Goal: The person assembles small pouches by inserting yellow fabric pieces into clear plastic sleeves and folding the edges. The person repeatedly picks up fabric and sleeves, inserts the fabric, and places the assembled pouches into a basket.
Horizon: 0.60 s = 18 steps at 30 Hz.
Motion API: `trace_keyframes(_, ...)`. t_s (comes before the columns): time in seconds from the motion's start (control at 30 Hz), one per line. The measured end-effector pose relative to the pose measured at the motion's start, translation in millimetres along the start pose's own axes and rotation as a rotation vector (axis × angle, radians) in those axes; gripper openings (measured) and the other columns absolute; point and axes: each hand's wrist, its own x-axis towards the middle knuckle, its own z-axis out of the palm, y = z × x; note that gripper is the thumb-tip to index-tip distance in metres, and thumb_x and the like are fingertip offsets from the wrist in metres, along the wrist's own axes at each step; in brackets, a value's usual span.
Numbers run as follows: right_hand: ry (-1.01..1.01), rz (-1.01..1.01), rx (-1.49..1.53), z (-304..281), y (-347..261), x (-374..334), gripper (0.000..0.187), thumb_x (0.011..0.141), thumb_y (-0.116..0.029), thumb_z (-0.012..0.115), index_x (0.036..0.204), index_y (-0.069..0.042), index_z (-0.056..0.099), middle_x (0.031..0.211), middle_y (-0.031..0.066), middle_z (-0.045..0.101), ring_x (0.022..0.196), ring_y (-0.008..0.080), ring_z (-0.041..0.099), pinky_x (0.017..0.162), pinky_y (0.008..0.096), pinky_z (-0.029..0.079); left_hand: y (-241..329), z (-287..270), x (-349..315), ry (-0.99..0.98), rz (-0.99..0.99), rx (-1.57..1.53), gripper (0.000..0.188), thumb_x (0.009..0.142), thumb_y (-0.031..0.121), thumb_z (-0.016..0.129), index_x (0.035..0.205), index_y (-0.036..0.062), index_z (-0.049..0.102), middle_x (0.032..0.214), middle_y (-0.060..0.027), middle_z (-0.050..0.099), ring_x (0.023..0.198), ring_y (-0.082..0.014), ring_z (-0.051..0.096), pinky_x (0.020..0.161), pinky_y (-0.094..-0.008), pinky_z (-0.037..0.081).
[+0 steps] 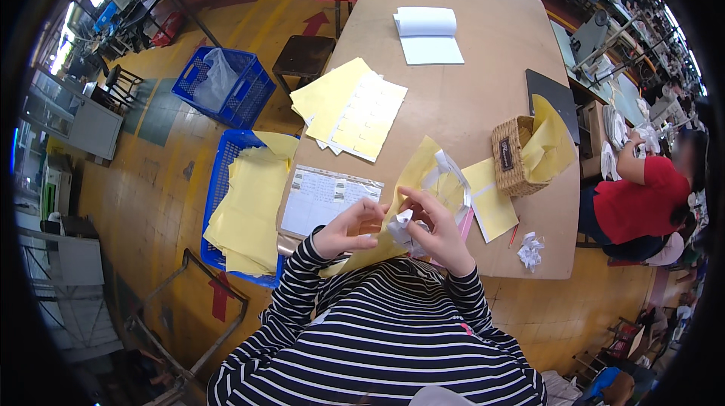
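The yellow sheet stands at a slant in front of the person's striped top, between the 2 hands and over the near edge of the table. The right hand is closed around crumpled white paper, bunched between thumb and fingers against the sheet. The left hand is half curled, with a clear gap between thumb and fingers, beside the sheet's left side; whether its fingertips touch the sheet I cannot tell. The sheet looks light and thin, stiff enough to stand up yet quick to bow, so a tight squeeze in the middle would probably crease it. A flat pinch near an edge, with 1 hand on each side, should keep it steady, and a light touch should do. The white paper seems softer and limper: it wrinkles readily, likely tears under a sharp tug, and is best gathered close to where it meets the sheet. Whether the 2 are stuck together is hidden by the fingers. Beyond the right hand, a curled white strip arches beside the sheet; it looks springy and nearly weightless, easiest to take by its edge
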Motion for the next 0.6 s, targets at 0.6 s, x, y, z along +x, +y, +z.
trace_keyframes(0.6,0.301,-0.165,0.163,3.2,3.0,-19.8,0.012,0.078,-0.002,0.06,0.089,-0.001,0.057,0.11,0.01,0.052,0.106,0.0228,0.05,0.095,0.0332,0.038,-11.4,-7.7,9.5,0.297,-0.031,-0.167,0.031,0.088,0.004,0.061,0.118,-0.0001,0.054,0.104,-0.0085,0.064,0.095,-0.013,0.06,0.087,-0.026,0.047)
